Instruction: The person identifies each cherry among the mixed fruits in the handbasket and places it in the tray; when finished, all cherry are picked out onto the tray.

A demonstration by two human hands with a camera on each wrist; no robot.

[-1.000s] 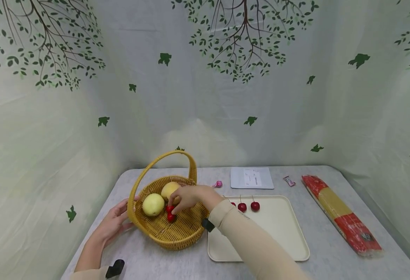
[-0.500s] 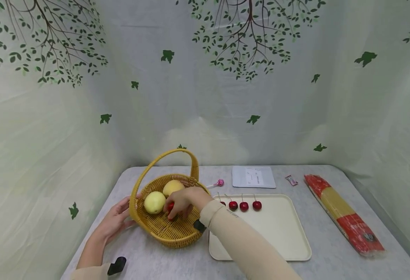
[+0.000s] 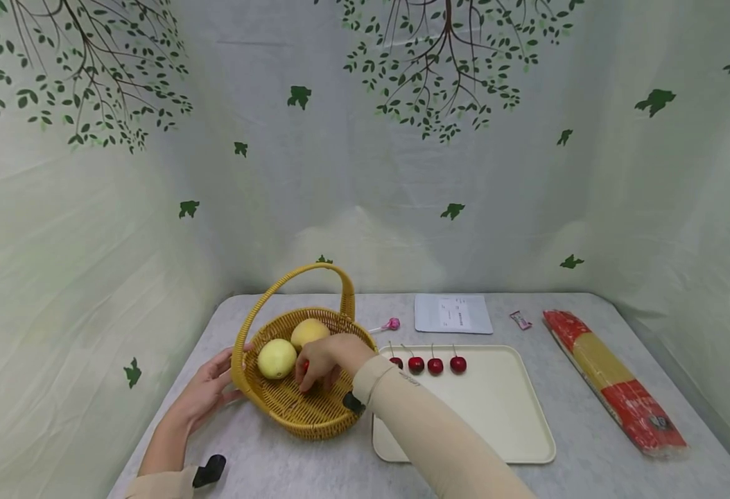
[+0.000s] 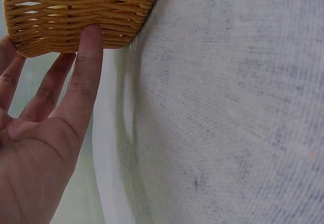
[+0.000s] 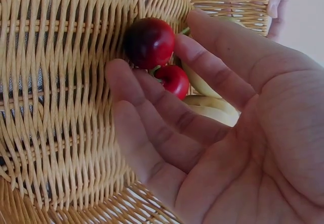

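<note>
The wicker basket (image 3: 316, 431) stands at the left, its handle up. Inside are two pale yellow round fruits (image 3: 276, 359) and red cherries (image 3: 306, 364), mostly covered by my right hand (image 3: 330, 357). In the right wrist view, the fingers of my right hand (image 5: 243, 138) curl round a dark red cherry (image 5: 150, 43), with a second cherry (image 5: 173, 81) close beneath it. My left hand (image 3: 205, 394) touches the basket's left side with extended fingers; the left wrist view shows a fingertip of my left hand (image 4: 50, 128) against the weave (image 4: 76, 11).
Right of the basket, a cream tray (image 3: 464, 452) holds several stemmed cherries (image 3: 435, 366) near its back edge. Behind it lie a pink lollipop (image 3: 392, 324), a white packet (image 3: 453, 314) and a small wrapped sweet (image 3: 520, 320). A long red-and-yellow package (image 3: 614, 381) lies at the right.
My right hand has shifted slightly left and closed over the basket's cherries, hiding most of them. Its arm uncovers more of the tray's cherries. My left hand stays at the basket.
</note>
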